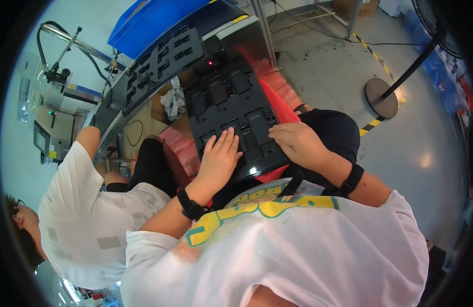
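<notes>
A black moulded tray (269, 152) with recesses lies in front of me, above my lap. Dark flat pieces (256, 126) sit in its recesses. My left hand (219, 159) rests on the tray's near left part, palm down, fingers stretched out. Over the near right edge is my right hand (298, 145), its fingers bent and drawn together at the tips. Whether something small is pinched there, I cannot make out. Both wrists wear black bands.
Red material (281, 105) shows under the tray's right side. Another black tray (162, 60) lies on the bench at far left, by a blue bin (144, 25). A co-worker in a white shirt (78, 220) sits close on my left. A fan base (385, 97) stands right.
</notes>
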`<move>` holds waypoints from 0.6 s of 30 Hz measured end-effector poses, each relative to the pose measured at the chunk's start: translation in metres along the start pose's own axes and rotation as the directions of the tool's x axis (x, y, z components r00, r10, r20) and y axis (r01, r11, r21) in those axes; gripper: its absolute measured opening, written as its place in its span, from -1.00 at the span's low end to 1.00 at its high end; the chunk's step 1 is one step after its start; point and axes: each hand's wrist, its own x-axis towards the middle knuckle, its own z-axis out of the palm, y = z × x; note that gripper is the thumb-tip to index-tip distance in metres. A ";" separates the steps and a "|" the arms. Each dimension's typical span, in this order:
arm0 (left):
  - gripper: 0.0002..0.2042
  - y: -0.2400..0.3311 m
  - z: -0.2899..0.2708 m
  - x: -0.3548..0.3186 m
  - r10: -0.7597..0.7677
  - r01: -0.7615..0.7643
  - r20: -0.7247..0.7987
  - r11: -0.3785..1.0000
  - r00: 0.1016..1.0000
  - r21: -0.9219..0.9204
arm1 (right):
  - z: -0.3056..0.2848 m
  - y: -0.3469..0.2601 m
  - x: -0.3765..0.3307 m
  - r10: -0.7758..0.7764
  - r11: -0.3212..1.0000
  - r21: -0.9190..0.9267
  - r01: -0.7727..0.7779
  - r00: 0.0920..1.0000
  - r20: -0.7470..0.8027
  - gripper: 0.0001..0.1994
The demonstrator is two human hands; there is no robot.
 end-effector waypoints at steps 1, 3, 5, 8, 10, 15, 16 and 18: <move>-0.61 -0.002 -0.003 0.004 0.000 0.000 0.000 1.000 1.000 0.001 | 0.000 0.000 -0.002 0.014 1.000 0.017 -0.013 0.999 -0.050 -0.82; -0.67 -0.013 -0.010 0.021 -0.119 0.106 -0.042 0.966 0.992 -0.235 | -0.002 -0.005 -0.003 0.033 0.999 0.014 -0.032 0.997 -0.069 -0.83; -0.72 -0.041 -0.009 0.049 -0.507 0.309 -0.174 0.726 0.844 -0.614 | -0.004 -0.011 -0.004 0.050 0.999 0.002 -0.050 0.994 -0.094 -0.83; -0.22 -0.107 -0.017 0.097 -0.770 0.099 0.402 -0.410 0.496 -0.907 | -0.008 -0.013 -0.004 0.094 0.995 0.038 -0.090 0.985 -0.143 -0.84; -0.18 -0.151 -0.013 0.115 -0.708 -0.367 0.543 -0.702 0.451 -0.610 | -0.008 -0.013 -0.004 0.089 0.996 0.038 -0.085 0.987 -0.137 -0.84; -0.64 -0.287 0.100 0.013 -0.717 -0.031 -0.142 0.166 0.683 -0.986 | -0.003 -0.025 0.003 0.107 0.991 0.083 -0.100 0.990 -0.089 -0.85; -0.67 -0.253 0.080 0.041 -0.729 0.019 0.181 -0.224 0.660 -0.974 | -0.008 -0.014 -0.007 0.165 0.986 0.042 -0.161 0.979 -0.123 -0.85; -0.61 -0.241 0.083 0.002 -0.431 -0.202 0.046 -0.512 0.901 -0.835 | -0.007 -0.007 -0.013 0.297 0.950 0.174 -0.258 0.920 -0.258 -0.85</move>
